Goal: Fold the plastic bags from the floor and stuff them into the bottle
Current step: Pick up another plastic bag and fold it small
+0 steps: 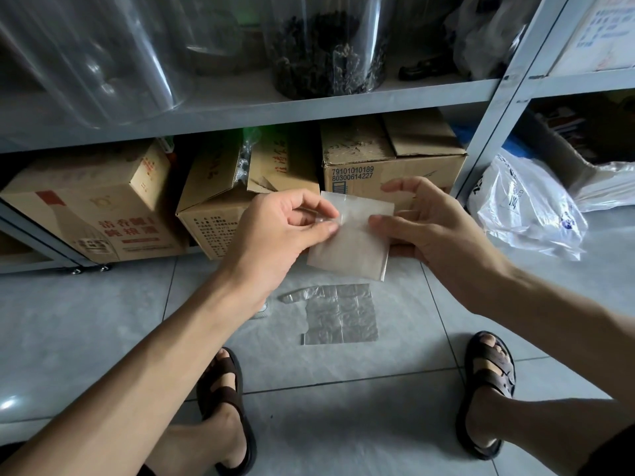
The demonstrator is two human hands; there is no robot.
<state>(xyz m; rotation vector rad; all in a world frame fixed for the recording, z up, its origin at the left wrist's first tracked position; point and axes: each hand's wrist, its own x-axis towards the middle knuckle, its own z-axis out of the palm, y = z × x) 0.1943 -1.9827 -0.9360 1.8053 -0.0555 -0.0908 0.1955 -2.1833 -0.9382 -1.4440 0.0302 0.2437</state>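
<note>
Pinching a folded bag [354, 250], left hand [275, 231] and right hand [438, 228] hover above another bag [340, 316], by boxes [395, 166].

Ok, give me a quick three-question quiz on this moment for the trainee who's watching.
1. True or false: the folded bag rests on the floor tiles.
2. Of the left hand and the right hand, which holds the folded bag? A) left only B) right only C) both
3. Short answer: what lies flat on the tiles, just below the two hands in the picture?
Key: 1 false, it is held up off the tiles. 2 C. 3 a clear plastic bag.
</note>
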